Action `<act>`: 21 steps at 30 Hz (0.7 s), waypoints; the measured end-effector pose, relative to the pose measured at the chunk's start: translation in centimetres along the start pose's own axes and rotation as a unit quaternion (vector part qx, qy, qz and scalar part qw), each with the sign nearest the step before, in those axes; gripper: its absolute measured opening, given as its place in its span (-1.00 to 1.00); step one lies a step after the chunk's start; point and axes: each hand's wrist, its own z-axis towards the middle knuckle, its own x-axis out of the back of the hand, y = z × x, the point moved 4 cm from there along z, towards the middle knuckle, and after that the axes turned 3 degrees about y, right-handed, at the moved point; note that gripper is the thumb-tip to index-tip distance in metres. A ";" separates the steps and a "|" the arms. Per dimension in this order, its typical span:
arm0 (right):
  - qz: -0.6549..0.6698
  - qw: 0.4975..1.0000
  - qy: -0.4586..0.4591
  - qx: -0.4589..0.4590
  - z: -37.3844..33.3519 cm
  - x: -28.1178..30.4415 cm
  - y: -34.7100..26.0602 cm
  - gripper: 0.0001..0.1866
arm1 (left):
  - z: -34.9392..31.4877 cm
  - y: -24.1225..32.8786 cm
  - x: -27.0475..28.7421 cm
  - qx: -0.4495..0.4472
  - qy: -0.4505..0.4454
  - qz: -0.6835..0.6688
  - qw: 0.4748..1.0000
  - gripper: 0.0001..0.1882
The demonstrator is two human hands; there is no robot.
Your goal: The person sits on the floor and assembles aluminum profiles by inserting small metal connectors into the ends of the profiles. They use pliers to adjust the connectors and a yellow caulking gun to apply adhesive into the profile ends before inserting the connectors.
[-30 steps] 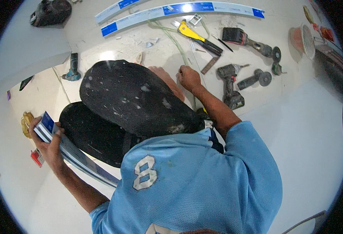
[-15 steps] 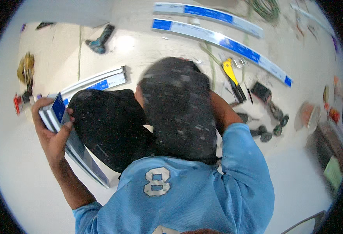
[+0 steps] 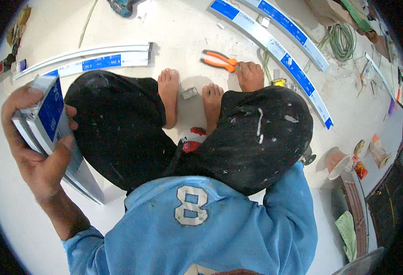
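Left hand (image 3: 40,169) clamps smooth, flat-sided profiles (image 3: 51,112); right hand (image 3: 249,76), grip unclear, rests beside orange pliers (image 3: 230,67).

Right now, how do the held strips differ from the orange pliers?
The strips are white and blue; the pliers are orange and black. The strips look long, the pliers short and forked. The left grip holds the strips; the pliers are by the right grip. Both show more than one colour.

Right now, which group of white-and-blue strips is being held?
The bundle at left, clasped in the left hand. The others lie on the floor: the pair beyond the left knee and the two longer strips at upper right.
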 end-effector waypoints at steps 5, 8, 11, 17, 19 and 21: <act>0.077 0.983 -0.163 0.018 1.0 -0.5 -6.5 -0.40 | 0.2 0.0 0.1 -0.015 0.000 0.010 1.000 -0.10; 0.121 0.938 -0.224 0.234 -1.3 -6.0 -11.2 -0.31 | 0.0 -0.8 0.1 -0.005 -0.005 0.011 1.000 -0.10; 0.163 0.929 -0.187 0.275 -3.8 -13.0 -12.2 -0.53 | 1.0 1.2 -1.0 -0.026 -0.025 0.018 0.999 -0.12; -0.012 0.995 0.003 0.096 0.1 -5.9 -9.2 -0.57 | 0.5 0.2 -1.3 0.019 0.013 0.006 1.000 -0.17; 0.121 0.985 0.077 -0.097 0.0 -1.8 -4.9 -0.55 | 1.9 0.4 -1.7 0.011 -0.015 -0.002 1.000 -0.17; 0.117 0.962 0.175 -0.175 -0.5 0.3 -1.8 -0.55 | 2.1 1.2 -2.0 0.004 -0.022 -0.001 1.000 -0.17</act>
